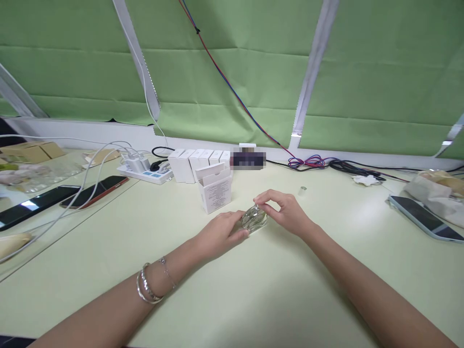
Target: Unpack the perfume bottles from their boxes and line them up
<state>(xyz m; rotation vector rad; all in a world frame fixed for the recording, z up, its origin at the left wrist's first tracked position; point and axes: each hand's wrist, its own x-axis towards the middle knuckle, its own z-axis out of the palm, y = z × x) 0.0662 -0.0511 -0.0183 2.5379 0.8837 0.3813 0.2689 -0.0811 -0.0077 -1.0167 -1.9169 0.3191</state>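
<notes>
A clear glass perfume bottle (253,220) stands slightly tilted on the table in front of me. My left hand (221,233) grips its left side, thumb at the front near the base and fingers behind. At the bottle's top, my right hand (284,209) pinches the small neck piece between thumb and fingers; the piece is mostly hidden. A small clear-and-silver cap (302,190) lies apart on the table, beyond my right hand. Behind my left hand, a white printed box (216,191) stands upright with its top flap raised.
Several white boxes (188,166) stand in a row at the back. To the left are a power strip (145,173) with white cables and two phones (96,192). Another phone (427,218) lies at the right near a cloth bag (435,193). Coiled black cables (357,169) run along the wall.
</notes>
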